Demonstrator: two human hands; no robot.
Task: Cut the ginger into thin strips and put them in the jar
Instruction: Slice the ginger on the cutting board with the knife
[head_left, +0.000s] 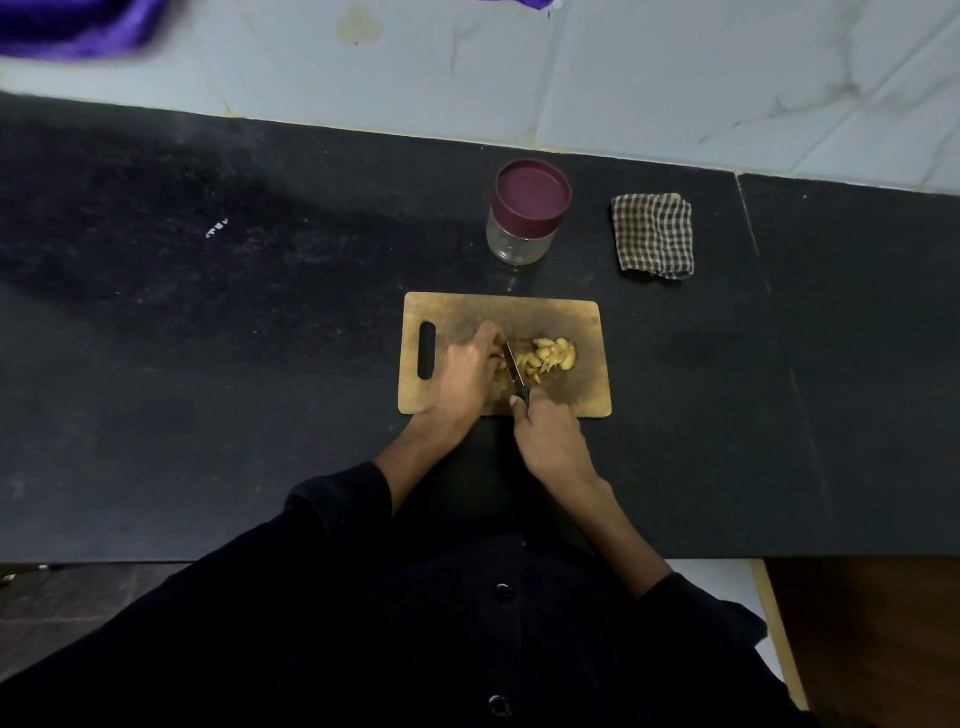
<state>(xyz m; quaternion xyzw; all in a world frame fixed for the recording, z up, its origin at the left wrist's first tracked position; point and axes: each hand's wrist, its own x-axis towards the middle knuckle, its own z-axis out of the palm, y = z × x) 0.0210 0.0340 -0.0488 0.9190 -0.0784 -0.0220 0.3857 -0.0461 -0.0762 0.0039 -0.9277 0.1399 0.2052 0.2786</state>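
— Why did we hold it that way?
— Our left hand (465, 371) pressed the ginger (545, 358) steady on the cutting board (576, 322) while our right hand (545, 431) gripped the knife (514, 366), blade across it.
— And the jar (524, 215)?
— Beyond the board, lid on; it looked empty.

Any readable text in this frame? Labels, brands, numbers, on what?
None readable.
Jar: no label shows on the glass or on the maroon lid.
Knife: no mark can be made out on the blade; too small to tell.
Counter: a small white mark left of the jar, too blurred to say if it is text.
Board and checked cloth: no print.
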